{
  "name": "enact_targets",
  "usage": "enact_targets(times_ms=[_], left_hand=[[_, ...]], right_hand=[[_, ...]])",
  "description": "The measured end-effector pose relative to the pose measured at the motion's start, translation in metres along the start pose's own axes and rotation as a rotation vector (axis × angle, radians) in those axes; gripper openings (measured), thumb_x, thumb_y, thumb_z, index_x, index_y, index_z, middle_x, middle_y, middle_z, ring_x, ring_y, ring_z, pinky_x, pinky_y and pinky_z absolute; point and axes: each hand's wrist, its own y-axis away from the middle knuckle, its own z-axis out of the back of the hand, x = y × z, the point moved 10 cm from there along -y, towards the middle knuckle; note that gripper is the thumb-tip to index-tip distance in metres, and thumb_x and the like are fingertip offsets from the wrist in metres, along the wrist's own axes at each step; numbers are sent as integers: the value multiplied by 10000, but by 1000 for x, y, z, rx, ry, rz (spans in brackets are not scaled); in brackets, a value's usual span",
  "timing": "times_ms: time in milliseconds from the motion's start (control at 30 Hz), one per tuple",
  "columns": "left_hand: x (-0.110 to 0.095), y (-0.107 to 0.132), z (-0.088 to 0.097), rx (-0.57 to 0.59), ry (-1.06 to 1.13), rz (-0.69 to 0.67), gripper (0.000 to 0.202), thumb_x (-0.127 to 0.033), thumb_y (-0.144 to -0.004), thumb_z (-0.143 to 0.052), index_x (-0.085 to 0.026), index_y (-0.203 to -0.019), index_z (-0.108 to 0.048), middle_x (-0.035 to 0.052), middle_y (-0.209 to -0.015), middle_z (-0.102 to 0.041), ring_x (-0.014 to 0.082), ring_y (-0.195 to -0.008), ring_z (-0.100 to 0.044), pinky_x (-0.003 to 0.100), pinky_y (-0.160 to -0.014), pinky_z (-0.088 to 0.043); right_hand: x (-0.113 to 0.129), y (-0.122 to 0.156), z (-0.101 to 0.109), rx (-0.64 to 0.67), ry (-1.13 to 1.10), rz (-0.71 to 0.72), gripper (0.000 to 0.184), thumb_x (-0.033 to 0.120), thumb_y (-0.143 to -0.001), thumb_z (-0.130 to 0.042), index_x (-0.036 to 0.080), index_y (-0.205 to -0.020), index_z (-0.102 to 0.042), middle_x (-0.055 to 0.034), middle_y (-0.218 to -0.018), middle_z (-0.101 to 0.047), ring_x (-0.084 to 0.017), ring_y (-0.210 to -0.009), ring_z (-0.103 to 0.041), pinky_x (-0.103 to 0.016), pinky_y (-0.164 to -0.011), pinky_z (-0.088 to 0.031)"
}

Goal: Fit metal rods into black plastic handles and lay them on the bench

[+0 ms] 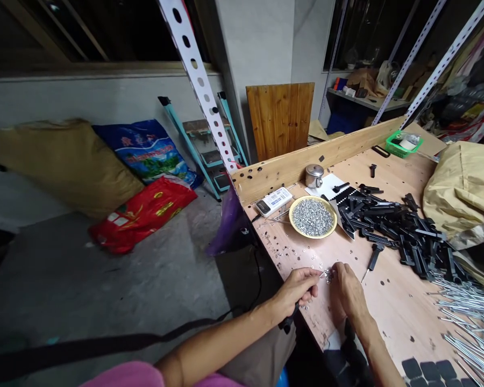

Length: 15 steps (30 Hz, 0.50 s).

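Pinching, apparently, a thin rod [321, 274] in my left hand [297, 290]; likely light, stiff; hold near tip. Right hand [349, 293]: grip hidden, cannot tell.

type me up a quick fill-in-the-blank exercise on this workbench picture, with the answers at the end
1. The bowl full of small metal pieces is ____ in colour.
2. In the picture, the bowl stands to the ____ of the heap of black parts.
3. The basket at the far end of the workbench is ____ in colour.
4. The hand nearer the long metal rods is the person's ____ hand.

Missing words: yellow; left; green; right
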Motion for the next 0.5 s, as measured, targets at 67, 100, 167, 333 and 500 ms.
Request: enact_targets(times_ms=[67,100,167,333,500], left_hand=[[1,-1,-3,18,-13,6,370,-335,-700,-641,-99,-979,-581,-79,-456,-481,1,-319,-235,180,-365,-88],[2,-2,-5,29,-19,5,389,-339,-701,-643,-92,-995,-582,-79,-455,-479,1,-318,-233,181,-366,-89],[3,-3,-9,54,-34,-4,422,-348,-707,-643,-81,-1028,-586,-79,-455,-475,1,-315,-228,182,-367,-90],[3,-6,-19,103,-81,-53,502,-419,-712,-649,-75,-1075,-599,-73,-472,-480,-4,-322,-217,181,-373,-94],[0,-1,-33,174,-100,-100,516,-451,-709,-659,-69,-1053,-619,-64,-489,-488,-3,-336,-216,192,-377,-90]], right_hand=[[-6,-3,3,-6,-49,-20,174,172,-851,-370,200,-859,-541,-54,-793,-642,-172,-689,-619,-261,-602,-452],[-9,-4,5,-12,-78,-30,182,208,-861,-361,196,-900,-539,-57,-825,-657,-169,-713,-632,-262,-623,-465],[-16,-4,10,-34,-192,-72,210,274,-855,-367,188,-948,-534,-64,-859,-674,-175,-752,-647,-278,-658,-485],[-30,11,22,-200,-687,-292,281,464,-752,-533,199,-848,-535,-38,-748,-654,-178,-657,-631,-306,-603,-514],[-22,38,39,-391,-960,-351,319,460,-680,-678,204,-805,-533,-16,-739,-636,-161,-673,-636,-295,-619,-532]])
